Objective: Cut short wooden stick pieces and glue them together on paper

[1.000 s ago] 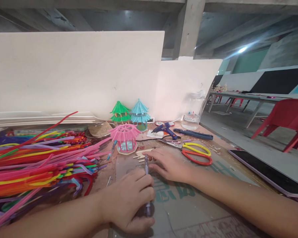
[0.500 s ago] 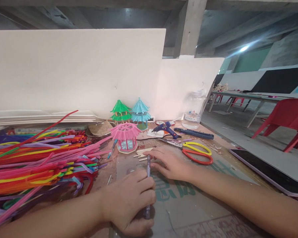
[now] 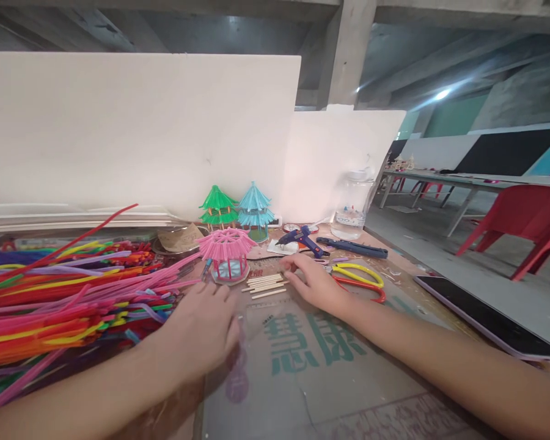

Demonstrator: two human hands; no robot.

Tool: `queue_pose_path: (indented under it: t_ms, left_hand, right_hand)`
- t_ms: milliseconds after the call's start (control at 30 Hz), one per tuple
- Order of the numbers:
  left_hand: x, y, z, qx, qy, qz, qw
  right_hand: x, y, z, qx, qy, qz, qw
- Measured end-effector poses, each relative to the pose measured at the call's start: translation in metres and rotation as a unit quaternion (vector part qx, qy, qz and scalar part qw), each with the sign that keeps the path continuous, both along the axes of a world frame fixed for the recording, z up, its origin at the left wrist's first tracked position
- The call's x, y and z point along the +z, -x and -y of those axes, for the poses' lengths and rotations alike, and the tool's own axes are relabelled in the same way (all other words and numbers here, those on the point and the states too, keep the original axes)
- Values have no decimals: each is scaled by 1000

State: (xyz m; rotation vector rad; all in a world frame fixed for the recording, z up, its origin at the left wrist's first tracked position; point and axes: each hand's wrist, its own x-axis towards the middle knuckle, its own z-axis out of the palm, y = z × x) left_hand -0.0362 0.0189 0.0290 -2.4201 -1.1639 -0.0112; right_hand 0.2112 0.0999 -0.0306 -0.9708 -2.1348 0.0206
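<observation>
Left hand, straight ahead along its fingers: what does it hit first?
Probably the pink model pavilion. The left hand lies flat, fingers pointing away and slightly right, with the pavilion's base just beyond the fingertips. Depth is hard to judge, so it might graze the wooden sticks beside it instead.

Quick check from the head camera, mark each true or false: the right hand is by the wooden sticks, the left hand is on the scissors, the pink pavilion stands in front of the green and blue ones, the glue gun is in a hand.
1. The right hand is beside the wooden sticks: true.
2. The left hand rests on the scissors: false, the scissors lie beyond the right hand, untouched.
3. The pink pavilion stands in front of the green pavilion and blue pavilion: true.
4. The glue gun is held: false, it lies on the table.
</observation>
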Motion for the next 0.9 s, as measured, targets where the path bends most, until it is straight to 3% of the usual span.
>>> queue_pose_path:
  t_ms: [133, 200, 300, 433, 533, 667, 900]
  left_hand:
    - [11, 22, -18, 77, 16, -58, 995]
    - [13, 29, -24, 89, 16, -40, 995]
    - [9, 24, -24, 60, 27, 18, 998]
    - [-9, 1, -17, -9, 83, 71, 994]
    - [-27, -8, -14, -72, 191, 219, 954]
    - [-36, -7, -17, -62, 221, 261, 938]
    - [-26, -1, -23, -11, 289, 309, 906]
  right_hand:
    - [-5, -7, -14, -10, 8, 5, 1000]
    - [-6, -6, -15, 0, 13, 20, 1000]
    - [-7, -4, -12, 11, 16, 41, 999]
    - [-9, -3, -12, 14, 20, 61, 998]
    - [-12, -4, -14, 14, 25, 69, 997]
    - [-14, -6, -18, 7, 26, 65, 998]
    - [-15, -6, -18, 4, 29, 62, 998]
